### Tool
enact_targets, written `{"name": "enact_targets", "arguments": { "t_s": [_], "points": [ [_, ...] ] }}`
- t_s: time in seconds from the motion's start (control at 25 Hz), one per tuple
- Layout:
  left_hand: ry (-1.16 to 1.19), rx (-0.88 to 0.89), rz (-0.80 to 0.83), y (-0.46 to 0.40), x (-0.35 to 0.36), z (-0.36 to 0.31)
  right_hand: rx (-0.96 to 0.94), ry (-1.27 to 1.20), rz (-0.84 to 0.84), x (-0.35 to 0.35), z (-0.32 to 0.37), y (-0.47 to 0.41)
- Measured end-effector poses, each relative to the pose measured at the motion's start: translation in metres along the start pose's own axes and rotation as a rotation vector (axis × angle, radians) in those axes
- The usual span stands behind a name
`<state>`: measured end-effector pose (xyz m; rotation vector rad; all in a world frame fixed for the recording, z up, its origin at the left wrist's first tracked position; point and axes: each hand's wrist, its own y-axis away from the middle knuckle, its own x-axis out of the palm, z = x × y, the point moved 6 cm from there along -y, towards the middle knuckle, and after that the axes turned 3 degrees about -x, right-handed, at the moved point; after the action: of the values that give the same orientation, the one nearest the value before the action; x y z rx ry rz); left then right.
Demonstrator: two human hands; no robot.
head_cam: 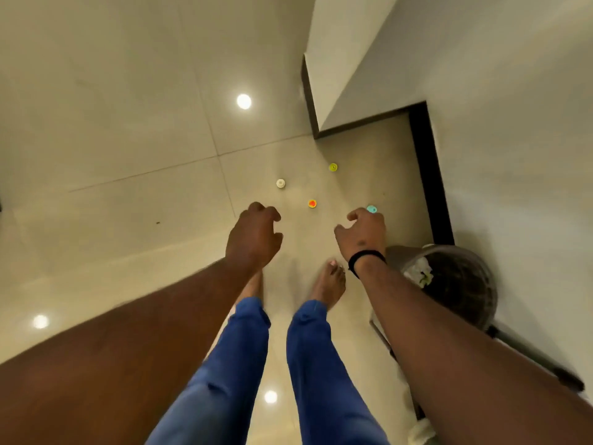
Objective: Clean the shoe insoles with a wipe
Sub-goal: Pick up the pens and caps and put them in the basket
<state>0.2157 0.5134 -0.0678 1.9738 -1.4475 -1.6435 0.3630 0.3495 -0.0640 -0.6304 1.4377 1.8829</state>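
No insoles or wipe showed up anywhere in the head view, so I couldn't tell where they were. What the shot did have was both hands held out over the floor, holding nothing.

The left hand [253,236] was out front with the fingers loosely curled downward, not pinching or gripping a thing. The right hand [362,234] looked about the same: fingers hooked loosely, thumb sticking out toward the left, palm down, and a black band [365,256] round the wrist. The two hands were apart, with bare floor showing between them.

Below the hands were two bare feet (the right foot [329,284] plain to see, the left foot [253,284] half hidden under the left wrist) and blue trouser legs [308,364].

On the glossy beige tile floor [128,187] just past the hands sat four little round things, too small to identify: a white one [280,183], a yellow-green one [333,167], an orange one [312,203], and a teal one [371,209] right at the right hand's fingertips in the picture, though I couldn't say whether it was touching.

Off to the right, against the white wall [513,123], stood a round bin [462,281] with something white crumpled inside. Dark skirting [426,171] ran along the wall base.
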Motion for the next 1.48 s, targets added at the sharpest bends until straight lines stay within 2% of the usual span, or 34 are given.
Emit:
{"name": "enact_targets", "arguments": {
  "t_s": [0.12, 0.28, 0.44, 0.56, 0.72, 0.88, 1.04, 1.16, 1.24, 1.32, 1.48],
  "points": [
    [-0.086, 0.019, -0.088, -0.109, 0.052, 0.020, 0.136, 0.082, -0.049, 0.063, -0.038, -0.087],
    [-0.145, 0.064, -0.117, -0.205, 0.109, 0.033, 0.164, 0.212, -0.164, 0.107, -0.083, -0.178],
    [-0.219, 0.153, -0.205, -0.240, 0.137, 0.037, 0.105, 0.350, -0.153, 0.125, -0.115, -0.232],
    [-0.186, 0.156, -0.143, -0.231, 0.132, 0.034, -0.007, 0.269, -0.123, 0.119, -0.110, -0.224],
    [-0.214, 0.210, -0.059, -0.154, 0.072, -0.011, -0.090, 0.090, -0.098, 0.072, -0.070, -0.143],
    [-0.291, 0.319, 0.022, -0.031, -0.027, -0.085, -0.150, 0.099, 0.048, -0.022, -0.020, -0.011],
    [-0.304, 0.331, 0.077, 0.122, -0.138, -0.171, -0.241, 0.130, 0.064, -0.176, 0.034, 0.134],
    [-0.231, 0.361, 0.102, 0.208, -0.166, -0.207, -0.261, 0.033, -0.001, -0.265, 0.046, 0.211],
    [-0.218, 0.461, 0.131, 0.253, -0.167, -0.235, -0.216, -0.014, -0.102, -0.314, 0.025, 0.258],
    [-0.193, 0.566, 0.140, 0.300, -0.168, -0.266, -0.088, -0.105, -0.271, -0.353, -0.022, 0.313],
    [-0.310, 0.810, 0.197, 0.386, -0.143, -0.315, 0.241, -0.358, -0.485, -0.353, -0.148, 0.434]
  ]
}}
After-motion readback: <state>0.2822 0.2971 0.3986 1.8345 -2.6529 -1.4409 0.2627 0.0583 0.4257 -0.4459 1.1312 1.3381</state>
